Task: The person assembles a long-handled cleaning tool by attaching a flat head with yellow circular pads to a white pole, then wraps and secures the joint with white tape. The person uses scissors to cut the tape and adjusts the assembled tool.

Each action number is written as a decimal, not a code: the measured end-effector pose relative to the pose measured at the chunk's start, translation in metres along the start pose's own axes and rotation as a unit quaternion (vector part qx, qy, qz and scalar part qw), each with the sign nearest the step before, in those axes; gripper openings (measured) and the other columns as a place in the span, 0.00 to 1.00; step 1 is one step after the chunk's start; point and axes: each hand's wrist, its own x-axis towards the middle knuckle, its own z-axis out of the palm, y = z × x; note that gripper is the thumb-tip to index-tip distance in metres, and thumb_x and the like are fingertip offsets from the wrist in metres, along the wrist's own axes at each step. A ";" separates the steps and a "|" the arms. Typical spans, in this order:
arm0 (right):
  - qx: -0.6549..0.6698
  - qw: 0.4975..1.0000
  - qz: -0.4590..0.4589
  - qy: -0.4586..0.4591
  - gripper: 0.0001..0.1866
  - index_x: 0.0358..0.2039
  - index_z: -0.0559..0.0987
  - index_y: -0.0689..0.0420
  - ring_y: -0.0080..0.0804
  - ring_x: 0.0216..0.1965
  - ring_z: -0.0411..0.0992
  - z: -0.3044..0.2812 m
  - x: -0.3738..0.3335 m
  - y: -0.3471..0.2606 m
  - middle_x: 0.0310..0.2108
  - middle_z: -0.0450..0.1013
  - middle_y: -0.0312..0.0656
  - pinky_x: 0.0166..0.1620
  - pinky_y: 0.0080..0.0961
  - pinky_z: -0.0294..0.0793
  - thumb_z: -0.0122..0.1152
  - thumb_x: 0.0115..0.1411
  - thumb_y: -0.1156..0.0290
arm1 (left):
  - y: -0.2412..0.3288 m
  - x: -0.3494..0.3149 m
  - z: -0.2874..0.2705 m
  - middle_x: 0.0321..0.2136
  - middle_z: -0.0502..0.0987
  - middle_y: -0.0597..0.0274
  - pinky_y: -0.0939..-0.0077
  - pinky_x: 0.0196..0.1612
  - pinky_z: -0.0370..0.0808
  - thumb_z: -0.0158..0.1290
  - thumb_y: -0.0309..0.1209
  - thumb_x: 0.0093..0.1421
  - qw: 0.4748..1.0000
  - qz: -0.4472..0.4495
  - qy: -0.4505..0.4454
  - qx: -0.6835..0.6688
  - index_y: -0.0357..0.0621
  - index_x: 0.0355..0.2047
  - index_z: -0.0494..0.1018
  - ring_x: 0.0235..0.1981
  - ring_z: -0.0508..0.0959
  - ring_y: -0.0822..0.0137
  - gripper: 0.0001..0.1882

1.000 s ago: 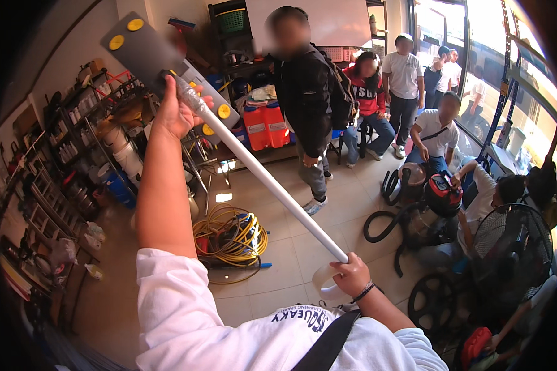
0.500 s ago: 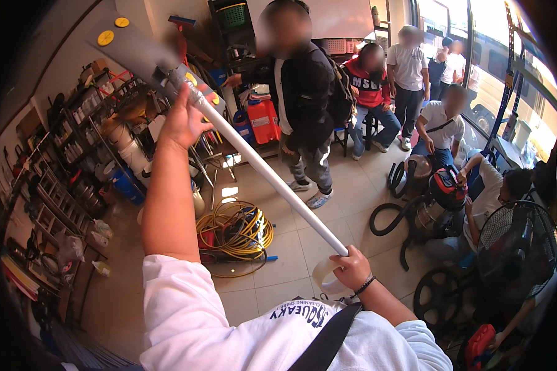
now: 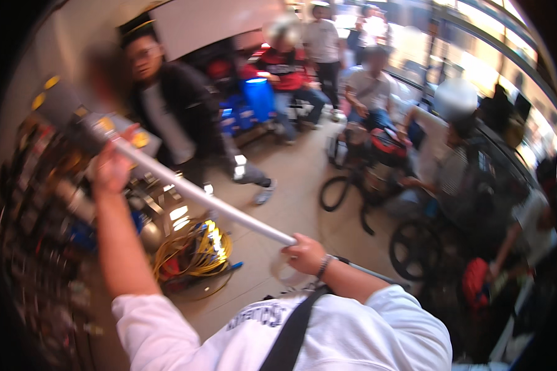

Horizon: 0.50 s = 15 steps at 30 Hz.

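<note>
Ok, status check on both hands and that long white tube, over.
Left hand and right hand both gripping the white tube, held slanted. Person in dark jacket close by its upper end. Yellow cable coil on floor below.

A pale grey-white pole (image 3: 204,201) crosses the centre left of the frame, ending in a grey head (image 3: 62,108) dotted with yellow spots at upper left. Below it lies a yellow cable coil (image 3: 195,253) on the beige tiled floor (image 3: 297,204). The sleeves (image 3: 365,334) at the bottom are white, crossed by a black strap (image 3: 291,334). A blue barrel (image 3: 259,98) stands at upper centre.
</note>
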 end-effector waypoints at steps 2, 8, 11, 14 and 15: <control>-0.007 0.999 0.022 -0.037 0.13 0.25 0.77 0.46 0.38 0.26 0.67 0.003 -0.003 0.005 0.25 0.64 0.42 0.27 0.30 0.69 0.57 0.33 0.73 | -0.001 -0.001 -0.005 0.50 0.60 0.54 0.62 0.53 0.47 0.45 0.41 0.53 1.000 -0.005 0.020 -0.006 0.48 0.37 0.67 0.56 0.50 0.62 0.14; -0.018 0.999 0.021 -0.043 0.12 0.26 0.77 0.47 0.38 0.27 0.67 -0.006 -0.007 0.010 0.26 0.64 0.42 0.29 0.29 0.69 0.55 0.37 0.71 | -0.010 0.002 0.040 0.49 0.60 0.51 0.68 0.48 0.59 0.45 0.37 0.55 0.999 0.022 0.035 -0.009 0.47 0.35 0.66 0.54 0.56 0.61 0.11; -0.010 0.999 0.013 -0.040 0.12 0.26 0.77 0.47 0.38 0.27 0.67 -0.007 -0.006 0.008 0.26 0.63 0.43 0.29 0.30 0.69 0.54 0.37 0.71 | -0.017 0.003 0.050 0.48 0.63 0.51 0.64 0.48 0.61 0.44 0.38 0.55 0.997 0.046 0.004 -0.069 0.46 0.34 0.66 0.53 0.58 0.61 0.11; -0.003 0.999 0.006 -0.034 0.11 0.26 0.77 0.47 0.39 0.27 0.66 -0.007 -0.008 0.007 0.25 0.63 0.43 0.29 0.30 0.69 0.54 0.36 0.71 | -0.017 0.009 0.056 0.38 0.71 0.54 0.66 0.42 0.69 0.46 0.36 0.54 0.993 0.050 -0.001 -0.105 0.45 0.28 0.66 0.44 0.69 0.62 0.08; 0.000 0.999 0.003 -0.032 0.11 0.25 0.77 0.47 0.39 0.27 0.66 -0.008 -0.008 0.006 0.25 0.63 0.43 0.29 0.30 0.69 0.55 0.36 0.71 | -0.012 0.013 0.052 0.35 0.72 0.56 0.68 0.39 0.71 0.47 0.35 0.54 0.993 0.051 0.039 -0.095 0.45 0.26 0.66 0.42 0.70 0.63 0.08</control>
